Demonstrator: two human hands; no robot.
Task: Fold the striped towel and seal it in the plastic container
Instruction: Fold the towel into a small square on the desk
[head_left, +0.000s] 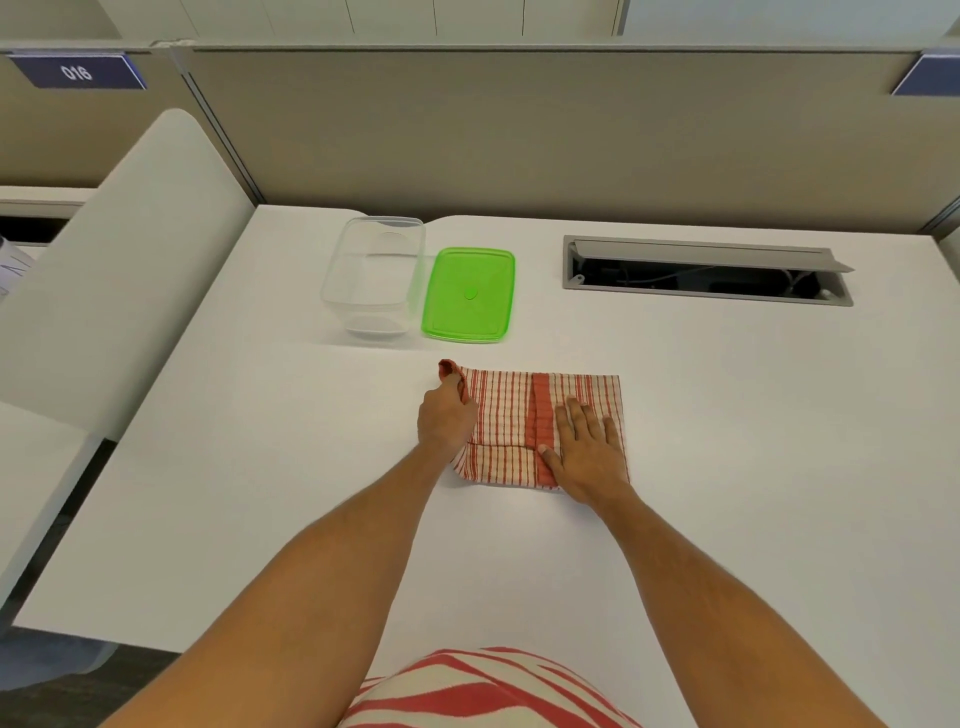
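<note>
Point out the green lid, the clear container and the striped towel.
green lid (469, 295): head view, round centre knob.
clear container (372, 274): head view, open interior.
striped towel (506, 415): head view, left folded panel.

Towel (506, 415) lay partly folded on desk (260, 493). Left hand (445, 418) pinched its lifted far-left corner; right hand (589, 447) pressed flat on its right half. Beyond it, empty container (371, 278) stood just beside green lid (470, 293), lid off.

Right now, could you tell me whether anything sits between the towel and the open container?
Nothing visible does. Bare table separates the striped towel from the clear container. The green lid lies beside it on the right, not on top.
</note>
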